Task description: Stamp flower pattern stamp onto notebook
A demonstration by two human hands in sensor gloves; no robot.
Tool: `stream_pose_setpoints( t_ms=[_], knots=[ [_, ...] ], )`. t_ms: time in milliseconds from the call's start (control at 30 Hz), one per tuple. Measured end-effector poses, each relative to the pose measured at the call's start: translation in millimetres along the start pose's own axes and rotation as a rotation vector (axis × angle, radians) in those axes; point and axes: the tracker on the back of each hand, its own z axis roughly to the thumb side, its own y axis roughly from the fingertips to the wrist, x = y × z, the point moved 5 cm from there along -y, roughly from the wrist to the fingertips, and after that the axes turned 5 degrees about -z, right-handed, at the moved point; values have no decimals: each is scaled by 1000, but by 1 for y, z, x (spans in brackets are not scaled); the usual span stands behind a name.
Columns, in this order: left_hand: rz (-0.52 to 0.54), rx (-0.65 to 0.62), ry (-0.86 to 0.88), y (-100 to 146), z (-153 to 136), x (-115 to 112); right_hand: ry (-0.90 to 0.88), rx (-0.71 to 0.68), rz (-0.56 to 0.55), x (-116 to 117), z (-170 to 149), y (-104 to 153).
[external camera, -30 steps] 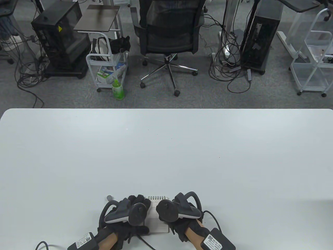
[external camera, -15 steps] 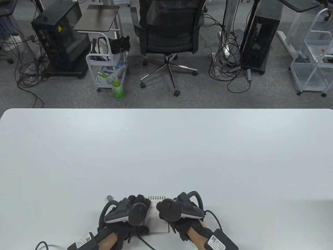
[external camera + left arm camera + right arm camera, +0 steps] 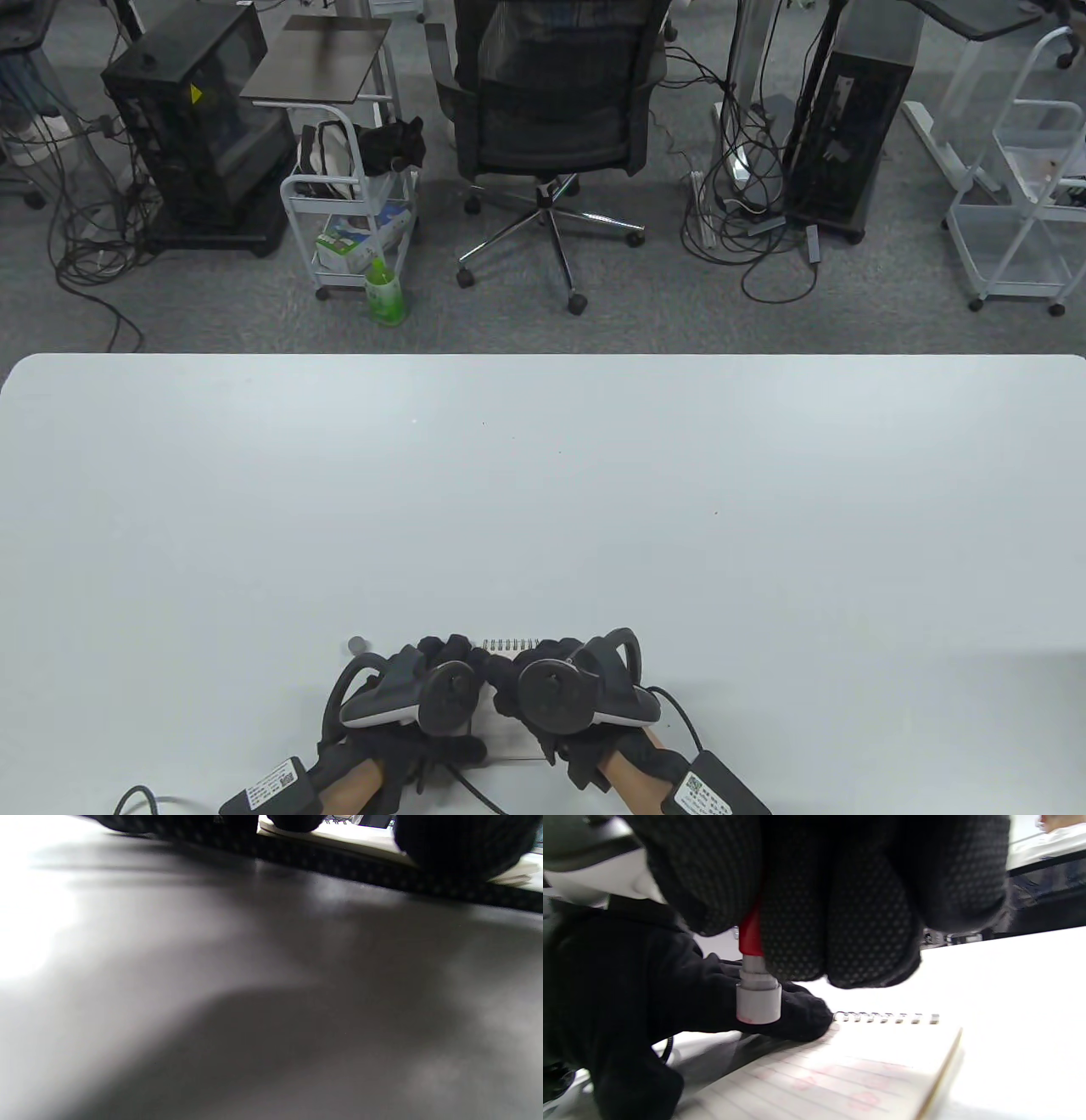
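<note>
My right hand (image 3: pixel 814 899) wears a matt black knit glove studded with small rubbery dots; my left hand (image 3: pixel 670 993) wears the same dull cloth. The stamp (image 3: pixel 757 984) looks like smooth plastic, glossy red above and pale grey below. The notebook (image 3: pixel 865 1065) is matt lined paper, bound along its far edge by a shiny metal coil. The table (image 3: pixel 543 475) is smooth, pale and faintly glossy.
</note>
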Motion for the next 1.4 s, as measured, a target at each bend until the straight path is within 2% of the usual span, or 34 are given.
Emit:
stream_pose_setpoints(
  t_ms=[267, 1400],
  knots=[
    [0, 0, 0, 0, 0, 0, 55, -42, 49, 18, 11, -3],
    [-4, 0, -5, 0, 0, 0, 129, -82, 102, 40, 23, -7]
  ],
)
